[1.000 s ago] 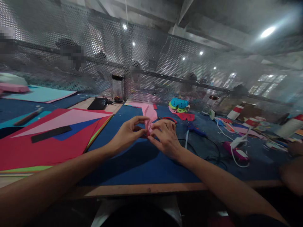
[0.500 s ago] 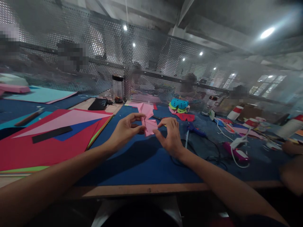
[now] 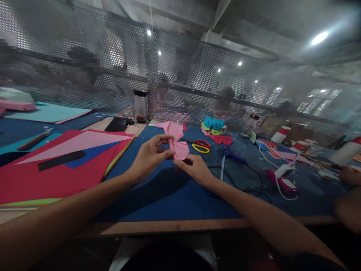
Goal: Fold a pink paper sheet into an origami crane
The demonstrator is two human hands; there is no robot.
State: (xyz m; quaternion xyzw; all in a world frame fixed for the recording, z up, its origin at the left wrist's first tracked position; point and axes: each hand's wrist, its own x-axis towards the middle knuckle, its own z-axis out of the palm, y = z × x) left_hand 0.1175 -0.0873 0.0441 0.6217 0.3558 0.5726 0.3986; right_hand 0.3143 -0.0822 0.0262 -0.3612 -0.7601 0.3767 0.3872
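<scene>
A folded piece of pink paper [image 3: 180, 149], creased into fan-like flaps, is held above the blue table top [image 3: 158, 203]. My left hand [image 3: 150, 156] pinches its left side between thumb and fingers. At the lower edge, my right hand [image 3: 194, 168] has its thumb against the paper, the other fingers curled behind and partly hidden. Scissors [image 3: 201, 146] with red and yellow handles lie just beyond my right hand. A blue glue gun [image 3: 234, 155] rests to the right of them, its cable running across the table.
Coloured paper sheets [image 3: 81, 184] are stacked at the left with a black strip [image 3: 62, 160] on top. A lidded jar [image 3: 140, 106] and a black phone [image 3: 117, 124] stand and lie farther back. Cut paper masks [image 3: 213, 123], a purple device [image 3: 282, 182] and another person's hand [image 3: 349, 175] are at the right.
My right hand has moved left and down along the pink paper, from its right edge to its lower edge. The scissors' handles now show. The lower flap looks more rounded.
</scene>
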